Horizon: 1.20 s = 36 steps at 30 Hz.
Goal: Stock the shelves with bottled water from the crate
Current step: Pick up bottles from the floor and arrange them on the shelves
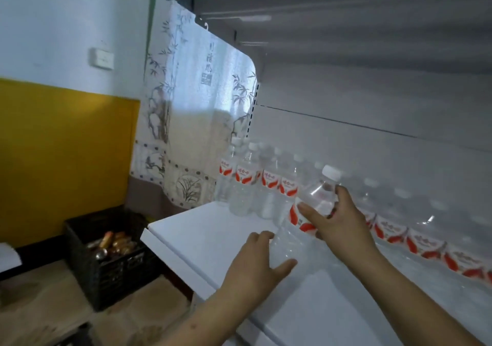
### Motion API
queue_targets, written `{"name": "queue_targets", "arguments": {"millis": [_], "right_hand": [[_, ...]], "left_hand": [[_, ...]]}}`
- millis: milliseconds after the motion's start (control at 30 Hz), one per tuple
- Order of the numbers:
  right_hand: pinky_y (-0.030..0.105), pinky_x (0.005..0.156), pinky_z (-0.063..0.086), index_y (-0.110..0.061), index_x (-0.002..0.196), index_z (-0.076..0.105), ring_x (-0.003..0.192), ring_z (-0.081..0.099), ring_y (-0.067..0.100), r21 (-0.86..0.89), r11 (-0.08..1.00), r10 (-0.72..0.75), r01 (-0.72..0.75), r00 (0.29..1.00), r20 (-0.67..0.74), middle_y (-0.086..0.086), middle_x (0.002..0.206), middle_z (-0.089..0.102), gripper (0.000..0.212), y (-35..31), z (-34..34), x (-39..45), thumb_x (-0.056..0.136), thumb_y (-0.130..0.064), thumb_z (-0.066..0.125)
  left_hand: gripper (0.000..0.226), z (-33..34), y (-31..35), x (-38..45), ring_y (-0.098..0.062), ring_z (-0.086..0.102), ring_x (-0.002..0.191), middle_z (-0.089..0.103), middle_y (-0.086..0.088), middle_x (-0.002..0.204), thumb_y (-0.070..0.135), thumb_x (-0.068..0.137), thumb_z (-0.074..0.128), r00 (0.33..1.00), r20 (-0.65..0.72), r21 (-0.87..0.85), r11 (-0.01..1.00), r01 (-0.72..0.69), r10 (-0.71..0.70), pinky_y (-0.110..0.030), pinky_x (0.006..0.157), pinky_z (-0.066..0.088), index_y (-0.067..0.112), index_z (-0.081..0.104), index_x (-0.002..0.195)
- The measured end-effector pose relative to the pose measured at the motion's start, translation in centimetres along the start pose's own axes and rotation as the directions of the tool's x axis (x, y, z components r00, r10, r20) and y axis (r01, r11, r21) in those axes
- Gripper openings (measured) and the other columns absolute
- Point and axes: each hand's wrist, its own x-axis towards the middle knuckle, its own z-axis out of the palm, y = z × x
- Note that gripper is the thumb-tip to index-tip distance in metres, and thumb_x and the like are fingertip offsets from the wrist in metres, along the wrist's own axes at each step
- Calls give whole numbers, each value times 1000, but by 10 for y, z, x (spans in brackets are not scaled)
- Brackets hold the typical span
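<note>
Clear plastic red-labelled water bottle [308, 212], tilted, is gripped by the right hand [338, 217] and steadied by the half-open left hand [255, 263] above the white shelf's [202, 239] front-left corner; stocked bottles [269, 188] line its back edge, front space unfilled.

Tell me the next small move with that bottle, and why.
Probably stand it upright at the front of the row. The right hand grips the bottle tilted above the shelf, the left hand steadies its base, and the bottles behind already stand upright, with bare shelf in front.
</note>
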Motion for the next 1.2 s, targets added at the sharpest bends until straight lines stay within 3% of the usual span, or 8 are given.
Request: {"name": "queue_targets", "arguments": {"millis": [67, 167, 333, 500, 800, 967, 1100, 1200], "right_hand": [[48, 93, 55, -34, 139, 35, 111, 63, 26, -30, 999, -28, 28, 1000, 8, -2, 135, 55, 83, 6, 27, 35, 71, -63, 72], [42, 104, 47, -24, 142, 34, 124, 54, 28, -89, 992, -93, 95, 995, 23, 1, 140, 52, 80, 10, 63, 84, 79, -50, 74], [38, 101, 44, -20, 143, 33, 126, 51, 30, -117, 984, -132, 134, 991, 21, 8, 139, 52, 79, 18, 110, 144, 81, -45, 75], [35, 100, 43, -15, 145, 33, 125, 49, 30, -227, 963, -148, 146, 989, 7, 12, 141, 38, 84, 28, 137, 161, 80, -46, 75], [35, 95, 47, -10, 135, 39, 120, 53, 28, -338, 931, -163, 136, 985, -52, 11, 133, 48, 78, 34, 128, 152, 77, -44, 79], [33, 90, 50, -13, 139, 37, 116, 57, 27, -396, 909, -157, 132, 987, -30, 10, 128, 51, 74, 36, 136, 149, 81, -37, 77], [34, 89, 52, -17, 149, 25, 114, 60, 26, -377, 922, -92, 92, 996, 20, 10, 126, 57, 84, 40, 139, 146, 83, -29, 76], [34, 93, 50, -18, 146, 30, 121, 57, 26, -399, 915, -27, 50, 998, 62, 8, 135, 55, 72, 40, 125, 132, 88, -36, 69]], "left_hand": [[66, -1, -15, 24, -13, 57, 112, 47, 6, 130, 58, 84, 62, 998, -58, 45, 999, 30, -27, -25, 94, 47, 30, 37, 139], [70, -3, -34, 62, -18, 57, 116, 48, 0, 136, 51, 88, 61, 995, -80, 108, 992, 66, -58, -27, 95, 47, 25, 29, 144], [76, -10, -53, 115, -22, 39, 138, 30, -3, 156, 50, 96, 49, 995, 67, 196, 979, 61, -75, -32, 110, 34, 20, 11, 155], [79, 4, -73, 136, -25, 39, 137, 22, -6, 158, 53, 97, 43, 992, 95, 271, 961, 49, -77, -35, 109, 37, 17, 5, 156], [73, 17, -98, 124, -21, 2, 151, -14, 1, 163, 56, 97, 38, 998, -3, 312, 949, -55, 59, -36, 117, 23, 34, 1, 156], [68, 17, -104, 126, -27, -16, 149, -26, 5, 159, 61, 97, 31, 998, 61, 351, 935, -52, 32, -44, 119, 14, 50, -13, 149], [67, 17, -103, 129, -29, -6, 150, -22, 4, 160, 62, 98, 28, 995, 97, 356, 934, -34, -1, -44, 118, 18, 52, -15, 147], [69, 7, -97, 126, -29, 2, 151, -16, 0, 162, 61, 97, 31, 986, 164, 331, 943, -18, -39, -44, 118, 19, 50, -15, 148]]}}
